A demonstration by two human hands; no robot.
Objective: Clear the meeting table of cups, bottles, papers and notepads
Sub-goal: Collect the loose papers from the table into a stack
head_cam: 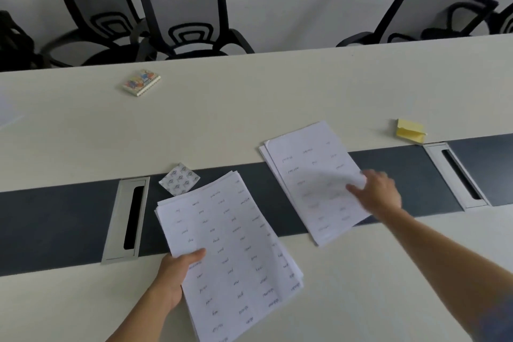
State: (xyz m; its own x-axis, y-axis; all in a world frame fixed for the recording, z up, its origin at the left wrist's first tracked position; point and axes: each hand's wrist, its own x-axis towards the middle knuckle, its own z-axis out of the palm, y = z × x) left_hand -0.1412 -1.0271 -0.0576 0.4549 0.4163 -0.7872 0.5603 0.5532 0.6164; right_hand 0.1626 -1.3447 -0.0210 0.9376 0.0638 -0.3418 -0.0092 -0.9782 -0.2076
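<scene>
One paper stack (230, 258) is pinched by the left hand (175, 275) at near centre. A second stack (311, 175), lying right of it across the dark strip (55, 216), is touched by the blurred right hand (377, 191); grip unclear.

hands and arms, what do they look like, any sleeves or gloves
Left hand and right hand are bare: no gloves, no rings or watch visible. The left forearm is uncovered to the frame edge. The right forearm is bare up to what looks like a dark blue sleeve at the corner.
</scene>
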